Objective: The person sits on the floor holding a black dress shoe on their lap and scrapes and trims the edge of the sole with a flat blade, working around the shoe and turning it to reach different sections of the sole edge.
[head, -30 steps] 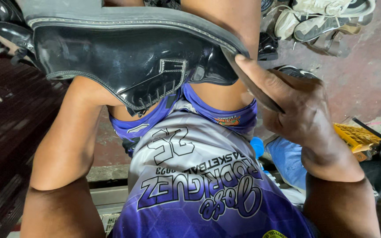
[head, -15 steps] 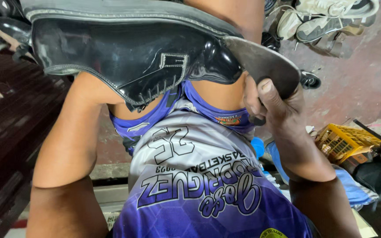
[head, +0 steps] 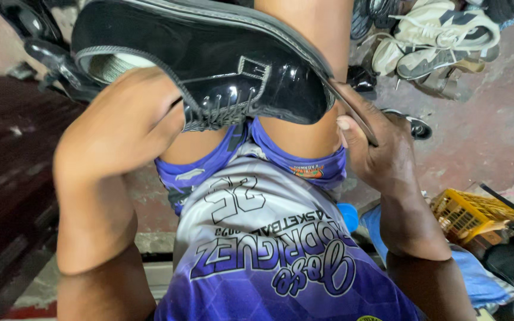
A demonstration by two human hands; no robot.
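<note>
A shiny black lace-up leather shoe (head: 227, 65) lies sole-up across my bare knees, toe to the right. My left hand (head: 126, 119) grips its side next to the laces and the shoe opening. At the toe, my right hand (head: 376, 148) pinches the loose front edge of the sole (head: 352, 113), which stands away from the upper. I wear purple shorts and a purple and grey sports jersey (head: 269, 249).
A pile of worn sneakers (head: 435, 41) lies on the concrete floor at the top right, with other black shoes (head: 37, 35) at the top left. A yellow plastic basket (head: 465, 211) and blue cloth sit at the right. A dark bench edge runs along the left.
My left hand has come up onto the shoe's side by the laces. My right hand slid down along the toe's sole edge. The shoe tilted, with its toe lower.
</note>
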